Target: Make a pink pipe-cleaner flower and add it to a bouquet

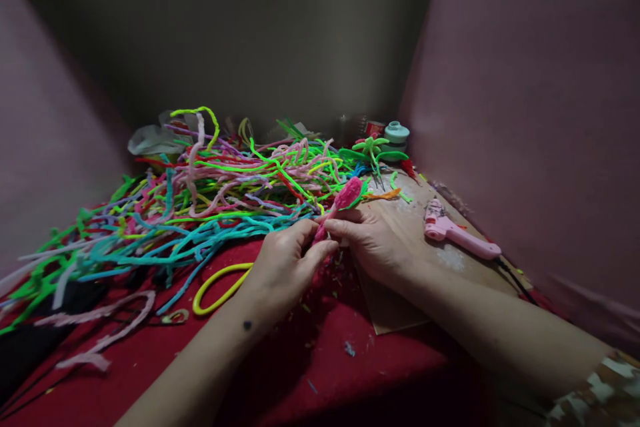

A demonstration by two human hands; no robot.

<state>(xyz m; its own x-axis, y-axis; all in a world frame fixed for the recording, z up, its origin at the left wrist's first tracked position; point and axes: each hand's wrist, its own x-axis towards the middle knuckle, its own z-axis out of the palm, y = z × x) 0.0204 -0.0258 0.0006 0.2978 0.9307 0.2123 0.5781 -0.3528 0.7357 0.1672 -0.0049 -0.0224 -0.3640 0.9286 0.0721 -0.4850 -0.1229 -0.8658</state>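
Both my hands meet at the middle of the view around a pink pipe cleaner (347, 195), which is shaped into a fuzzy oval petal at its upper end. Its lower part is pinched between thumb and fingers of my left hand (293, 257), which is closed. My right hand (377, 243) is closed on the same piece just above, its thumb across the narrow part. A green fuzzy piece (361, 193) shows right behind the pink petal; whether it is joined to it I cannot tell. The fingertips on the far side are hidden.
A large heap of coloured pipe cleaners (240, 187) spreads behind and left of my hands. A pink glue gun (460, 235) lies on a brown board (410, 213) at right. A yellow loop (220, 287) rests on the red cloth (320, 373). A green fuzzy flower (371, 147) stands near a pale jar (397, 132).
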